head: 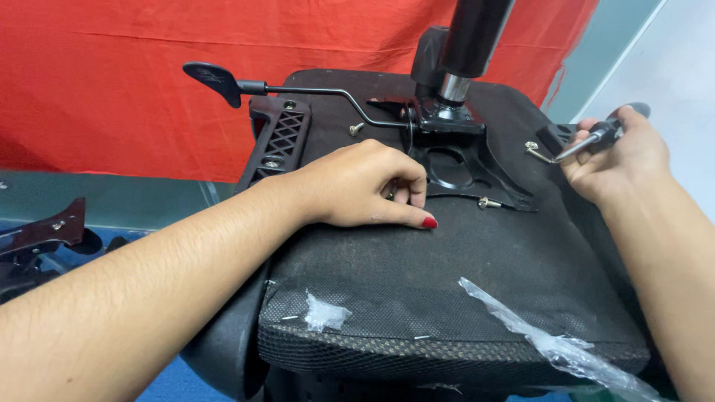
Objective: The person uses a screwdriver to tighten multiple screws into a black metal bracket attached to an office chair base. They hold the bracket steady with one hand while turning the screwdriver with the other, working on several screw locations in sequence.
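Both hands worked over the upturned black fabric-covered chair seat [447,275], whose underside faced up. The left hand [357,190] lay near the middle of the seat, palm down, its fingers curled under at the near-left corner of the black metal mechanism plate [465,167]; whether they pinched anything there was hidden by the knuckles. The right hand [614,156] sat at the far right edge of the seat, closed around the dark handle of a silver L-shaped hex key [555,155].

That key's shaft ran from the right hand leftward, its bent tip meeting a silver screw [531,146] at the right edge of the plate, so the right hand was much the nearer to it. A second silver screw [488,202] stood proud at the plate's near edge, between the hands and closer to the left. A third screw [356,128] sat on the far left side, beneath the thin black lever with a paddle end [223,80]. A black gas cylinder [469,45] rose from the plate. Clear plastic wrap scraps [551,342] clung to the seat's near edge.
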